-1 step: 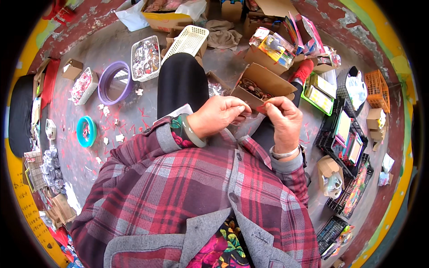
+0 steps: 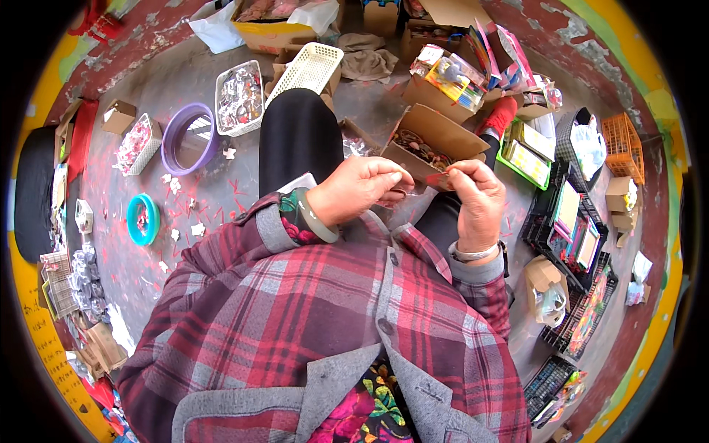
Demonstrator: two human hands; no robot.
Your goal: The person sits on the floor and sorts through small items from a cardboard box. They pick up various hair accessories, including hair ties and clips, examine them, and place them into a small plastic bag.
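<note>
My left hand [image 2: 362, 188], its fingertips pressed together, is over my lap; what it grips is mostly hidden behind the fingers. To its right, my right hand [image 2: 480, 203] pinches a small red piece [image 2: 437, 179] between thumb and forefinger. The piece is too small to name. A gap separates the two hands. Just beyond them stands an open cardboard box [image 2: 454, 131] holding a heap of small dark and reddish items. Clear plastic shows below the hands, between my knees.
A purple basin [image 2: 166, 148], a teal bowl [image 2: 131, 220] and white baskets [image 2: 303, 70] of small goods stand left and ahead. Black crates [image 2: 543, 221], a green tray [image 2: 532, 177] and an orange crate [image 2: 624, 148] line the right. Red and white scraps litter the floor.
My right hand has shifted slightly to the right, widening the gap between the hands. The left hand stays almost in place.
</note>
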